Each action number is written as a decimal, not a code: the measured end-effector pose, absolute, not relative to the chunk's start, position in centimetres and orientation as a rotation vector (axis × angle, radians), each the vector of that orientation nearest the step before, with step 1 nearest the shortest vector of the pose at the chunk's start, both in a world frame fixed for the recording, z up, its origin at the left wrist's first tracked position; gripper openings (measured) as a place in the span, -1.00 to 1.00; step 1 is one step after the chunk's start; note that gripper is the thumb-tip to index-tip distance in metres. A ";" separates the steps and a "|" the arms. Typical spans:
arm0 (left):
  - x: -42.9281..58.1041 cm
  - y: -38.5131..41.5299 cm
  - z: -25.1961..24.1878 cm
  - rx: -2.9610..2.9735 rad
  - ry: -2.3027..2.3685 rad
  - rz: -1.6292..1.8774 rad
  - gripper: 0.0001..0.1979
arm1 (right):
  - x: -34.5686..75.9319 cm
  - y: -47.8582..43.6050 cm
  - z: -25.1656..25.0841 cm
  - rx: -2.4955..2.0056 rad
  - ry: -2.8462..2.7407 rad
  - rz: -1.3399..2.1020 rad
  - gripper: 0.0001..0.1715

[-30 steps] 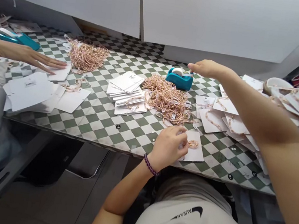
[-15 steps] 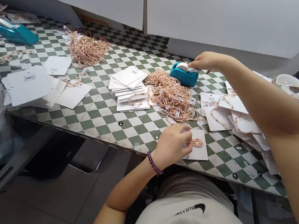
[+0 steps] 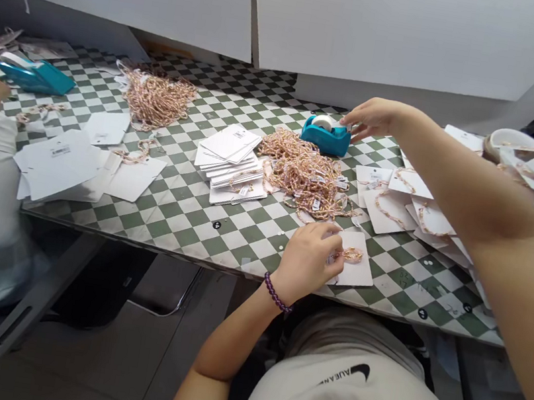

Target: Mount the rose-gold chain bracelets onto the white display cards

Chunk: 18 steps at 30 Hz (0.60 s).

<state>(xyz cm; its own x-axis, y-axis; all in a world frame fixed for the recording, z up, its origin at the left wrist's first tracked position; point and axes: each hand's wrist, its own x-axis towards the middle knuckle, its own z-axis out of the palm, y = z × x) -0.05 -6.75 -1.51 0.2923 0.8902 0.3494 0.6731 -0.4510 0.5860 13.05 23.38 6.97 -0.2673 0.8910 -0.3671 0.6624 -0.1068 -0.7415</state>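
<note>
While the left hand (image 3: 309, 256) rests on the flat white square card (image 3: 359, 275) near the table edge, the small pink-and-gold beaded strand (image 3: 353, 256) lies on that card, just beyond the fingertips and partly covered by them. Left fingers: bent, drawn close together, thumb side against the strand; whether they pinch it or only press it, cannot be told.

Right hand (image 3: 374, 117): at the cutter end of the teal plastic tape dispenser (image 3: 325, 140), index finger and thumb nearly together, other fingers curled below; whether tape sits between them is too small to tell.

Adjacent: a tangled heap of pink-and-gold beaded strands (image 3: 304, 172), between dispenser and left hand; a stack of white cards (image 3: 230, 144), left of the heap; white cards bearing beaded strands (image 3: 385, 212), right of it. Surface: green-and-white checkered tabletop (image 3: 231, 238).
</note>
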 end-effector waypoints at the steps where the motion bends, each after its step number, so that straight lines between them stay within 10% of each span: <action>1: 0.0 -6.7 -1.6 2.243 1.415 0.930 -0.87 | 13.2 23.5 6.8 -1.715 -1.884 1.334 -0.74; 18: 0.0 -6.7 -1.6 2.191 1.425 0.884 -0.90 | 16.6 24.9 1.9 -1.430 -1.802 1.367 -0.56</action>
